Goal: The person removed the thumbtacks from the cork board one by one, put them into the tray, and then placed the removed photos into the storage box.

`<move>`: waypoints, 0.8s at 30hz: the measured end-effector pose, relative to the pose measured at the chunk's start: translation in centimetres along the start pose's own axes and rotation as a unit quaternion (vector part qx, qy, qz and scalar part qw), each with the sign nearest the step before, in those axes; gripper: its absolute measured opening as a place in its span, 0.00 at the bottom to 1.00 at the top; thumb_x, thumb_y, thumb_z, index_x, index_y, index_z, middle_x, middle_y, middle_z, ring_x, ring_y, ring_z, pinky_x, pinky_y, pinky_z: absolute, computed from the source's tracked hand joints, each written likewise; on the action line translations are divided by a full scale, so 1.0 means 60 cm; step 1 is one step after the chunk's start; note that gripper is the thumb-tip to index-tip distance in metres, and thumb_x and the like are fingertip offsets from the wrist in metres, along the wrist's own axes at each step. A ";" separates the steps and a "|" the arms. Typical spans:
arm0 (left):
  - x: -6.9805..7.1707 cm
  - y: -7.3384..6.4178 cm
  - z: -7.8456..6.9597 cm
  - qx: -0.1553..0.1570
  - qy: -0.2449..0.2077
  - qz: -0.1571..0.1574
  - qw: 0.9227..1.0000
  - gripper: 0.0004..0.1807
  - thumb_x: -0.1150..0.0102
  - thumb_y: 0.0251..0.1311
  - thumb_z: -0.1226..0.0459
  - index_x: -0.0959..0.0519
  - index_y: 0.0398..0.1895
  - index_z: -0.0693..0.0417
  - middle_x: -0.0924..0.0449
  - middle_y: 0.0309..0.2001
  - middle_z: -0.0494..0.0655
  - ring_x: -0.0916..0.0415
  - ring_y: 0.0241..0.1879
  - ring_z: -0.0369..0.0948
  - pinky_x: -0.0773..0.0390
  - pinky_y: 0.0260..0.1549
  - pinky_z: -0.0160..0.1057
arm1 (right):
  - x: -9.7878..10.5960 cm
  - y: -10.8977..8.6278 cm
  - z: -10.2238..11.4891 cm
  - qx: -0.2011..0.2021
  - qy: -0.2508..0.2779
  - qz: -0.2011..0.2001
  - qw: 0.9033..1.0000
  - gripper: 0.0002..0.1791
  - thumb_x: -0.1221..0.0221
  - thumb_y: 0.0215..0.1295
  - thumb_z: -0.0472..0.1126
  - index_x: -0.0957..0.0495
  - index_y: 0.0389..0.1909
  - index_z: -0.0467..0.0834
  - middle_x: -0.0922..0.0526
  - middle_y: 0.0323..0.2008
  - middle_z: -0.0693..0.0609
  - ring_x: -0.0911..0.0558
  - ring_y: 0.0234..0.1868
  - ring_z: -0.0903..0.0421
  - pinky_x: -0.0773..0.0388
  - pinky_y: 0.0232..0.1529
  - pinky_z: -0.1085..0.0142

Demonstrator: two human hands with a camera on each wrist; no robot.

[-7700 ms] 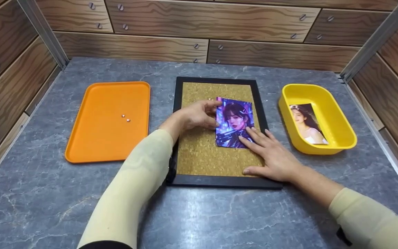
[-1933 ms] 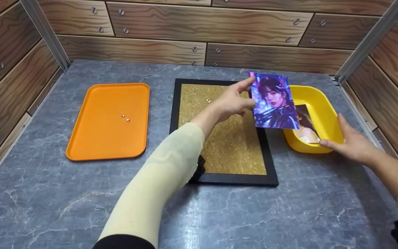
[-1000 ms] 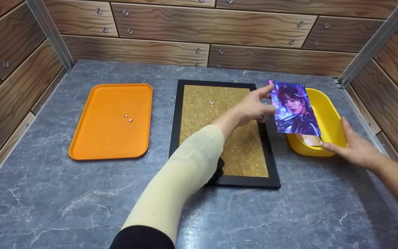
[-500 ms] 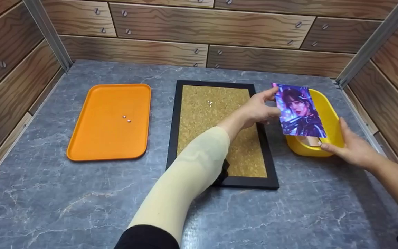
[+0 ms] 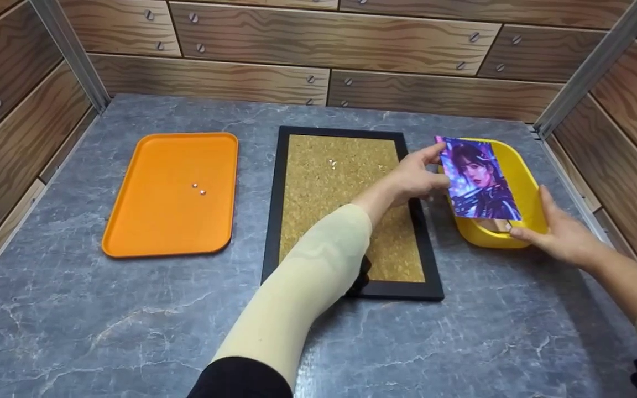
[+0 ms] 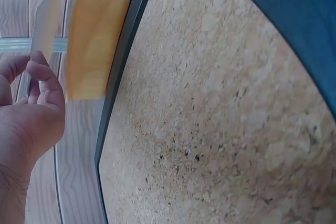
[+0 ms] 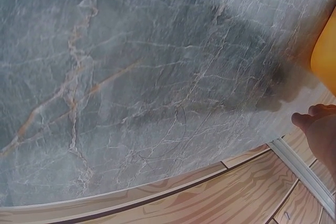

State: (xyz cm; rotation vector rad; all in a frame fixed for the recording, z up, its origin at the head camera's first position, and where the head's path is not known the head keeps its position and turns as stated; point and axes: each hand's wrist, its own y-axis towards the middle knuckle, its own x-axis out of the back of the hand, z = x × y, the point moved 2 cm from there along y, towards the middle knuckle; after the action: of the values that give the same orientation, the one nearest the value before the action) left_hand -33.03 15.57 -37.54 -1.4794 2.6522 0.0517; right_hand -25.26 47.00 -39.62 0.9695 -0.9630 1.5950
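My left hand (image 5: 415,174) pinches the left edge of a purple-blue photo print (image 5: 479,179) of a dark-haired figure. The print is held over the yellow tub (image 5: 528,182), covering much of its opening. In the left wrist view, my left hand (image 6: 39,111) has thumb and fingers on the print (image 6: 50,19), seen nearly edge-on. My right hand (image 5: 564,235) holds the tub at its near right corner, thumb over the rim and fingers along the outside. A second photo print (image 5: 492,225) lies inside the tub, mostly hidden. The right wrist view shows only some fingers (image 7: 320,127) near the tub.
A black-framed corkboard (image 5: 318,204) lies mid-table under my left forearm, with a few small shiny pieces (image 5: 332,163) on it. An orange tray (image 5: 158,221) with two small metallic pieces (image 5: 198,189) lies to the left. Wood-patterned walls (image 5: 263,44) surround the table.
The purple-blue print, on the corkboard at first, was carried right in my left hand, then lowered slightly over the tub. My right hand moved from the corkboard to the tub's rim.
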 end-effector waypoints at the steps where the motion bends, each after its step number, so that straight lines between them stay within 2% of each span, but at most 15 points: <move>1: -0.001 0.001 0.001 0.002 0.001 0.000 1.000 0.50 0.36 0.59 0.79 0.41 0.85 0.48 0.25 0.52 0.41 0.23 0.26 0.40 0.22 0.22 0.39 | 0.000 -0.001 -0.001 -0.001 0.000 0.001 1.000 0.65 0.40 0.75 0.60 0.78 0.79 0.27 0.59 0.73 0.12 0.43 0.67 0.10 0.44 0.67 0.22; 9: -0.010 0.009 0.007 0.010 0.028 -0.010 1.000 0.51 0.33 0.58 0.79 0.39 0.85 0.45 0.25 0.53 0.40 0.17 0.34 0.48 0.18 0.26 0.42 | -0.001 -0.003 -0.002 0.002 0.007 0.001 1.000 0.65 0.40 0.75 0.59 0.79 0.79 0.27 0.61 0.74 0.13 0.45 0.68 0.10 0.46 0.67 0.22; 17: -0.022 0.012 0.015 0.017 0.039 -0.014 0.999 0.51 0.31 0.58 0.78 0.38 0.84 0.44 0.23 0.58 0.41 0.19 0.30 0.45 0.17 0.27 0.41 | -0.002 -0.002 -0.001 0.003 0.008 -0.002 1.000 0.66 0.39 0.75 0.59 0.78 0.80 0.28 0.59 0.73 0.12 0.43 0.67 0.10 0.44 0.67 0.22; 24: -0.029 0.012 0.019 0.005 0.049 -0.009 0.999 0.51 0.32 0.59 0.78 0.39 0.85 0.47 0.22 0.54 0.40 0.17 0.33 0.48 0.16 0.28 0.44 | -0.001 -0.002 -0.002 0.004 0.011 -0.002 1.000 0.66 0.38 0.74 0.58 0.78 0.79 0.27 0.59 0.73 0.11 0.44 0.68 0.10 0.45 0.67 0.22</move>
State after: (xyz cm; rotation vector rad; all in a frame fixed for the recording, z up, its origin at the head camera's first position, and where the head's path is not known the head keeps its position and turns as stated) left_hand -32.66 17.53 -38.53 -1.5416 2.7097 -0.0355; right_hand -25.12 47.10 -39.70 0.9578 -0.9391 1.6045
